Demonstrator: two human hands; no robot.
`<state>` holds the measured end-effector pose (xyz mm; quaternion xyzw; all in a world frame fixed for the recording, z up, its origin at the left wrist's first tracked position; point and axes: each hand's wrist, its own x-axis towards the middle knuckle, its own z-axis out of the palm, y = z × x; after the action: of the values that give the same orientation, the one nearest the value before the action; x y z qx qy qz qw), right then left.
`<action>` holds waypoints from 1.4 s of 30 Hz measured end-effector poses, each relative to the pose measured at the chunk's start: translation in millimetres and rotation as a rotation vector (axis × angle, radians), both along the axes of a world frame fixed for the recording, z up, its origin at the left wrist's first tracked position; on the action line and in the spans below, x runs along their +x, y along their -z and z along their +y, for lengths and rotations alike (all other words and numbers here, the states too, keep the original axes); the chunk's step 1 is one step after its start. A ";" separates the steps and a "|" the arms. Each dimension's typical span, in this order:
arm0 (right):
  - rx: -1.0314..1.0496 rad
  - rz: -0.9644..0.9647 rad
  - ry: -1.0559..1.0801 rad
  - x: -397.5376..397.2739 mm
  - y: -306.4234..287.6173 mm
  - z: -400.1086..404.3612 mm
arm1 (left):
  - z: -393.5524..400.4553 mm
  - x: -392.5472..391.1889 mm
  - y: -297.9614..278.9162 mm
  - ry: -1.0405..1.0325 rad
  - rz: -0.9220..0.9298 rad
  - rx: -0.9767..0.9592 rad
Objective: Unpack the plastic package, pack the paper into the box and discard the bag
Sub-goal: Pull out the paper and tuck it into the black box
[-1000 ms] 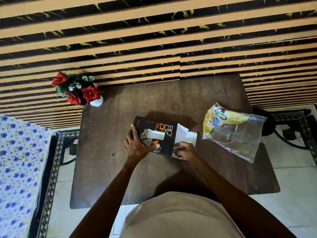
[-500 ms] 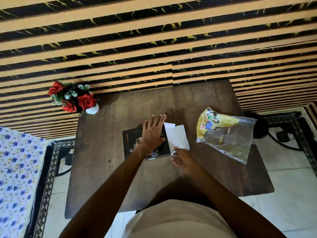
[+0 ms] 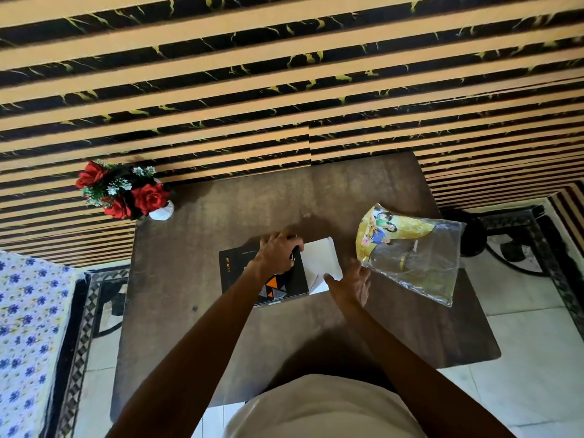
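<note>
A flat black box (image 3: 240, 273) with orange triangles lies in the middle of the dark wooden table (image 3: 202, 327). White paper (image 3: 319, 260) sticks out of its right end. My left hand (image 3: 278, 252) curls over the box's far right corner and grips it. My right hand (image 3: 350, 284) lies flat with fingers apart, against the paper's near right corner. The clear plastic bag (image 3: 423, 267) with a yellow printed top lies to the right of my hands, untouched.
A white vase of red flowers (image 3: 126, 192) stands at the table's far left corner. A striped wall runs behind the table. A flowered cloth (image 3: 25, 327) is at the left. A dark round stool (image 3: 472, 235) stands beyond the bag.
My left hand slid from flat on the box top to its far right corner and curled. My right hand opened and shifted right along the paper. The view moved slightly.
</note>
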<state>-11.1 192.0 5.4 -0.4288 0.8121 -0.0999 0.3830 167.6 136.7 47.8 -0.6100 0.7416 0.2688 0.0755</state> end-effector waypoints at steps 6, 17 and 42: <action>0.035 -0.256 -0.089 -7.9 0.7 -13.3 | 1.1 1.3 4.6 -0.062 0.047 0.014; -0.059 -0.435 -0.015 20.9 -0.5 2.6 | 19.3 21.7 10.2 -0.400 0.132 -0.146; -0.002 -0.519 -0.154 41.3 -3.6 -19.2 | 69.0 70.7 0.3 -1.339 1.015 0.179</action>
<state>30.2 172.8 9.0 -0.4500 0.6516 -0.1778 0.5843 238.4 205.7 47.5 -0.7176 0.1433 0.5561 -0.3940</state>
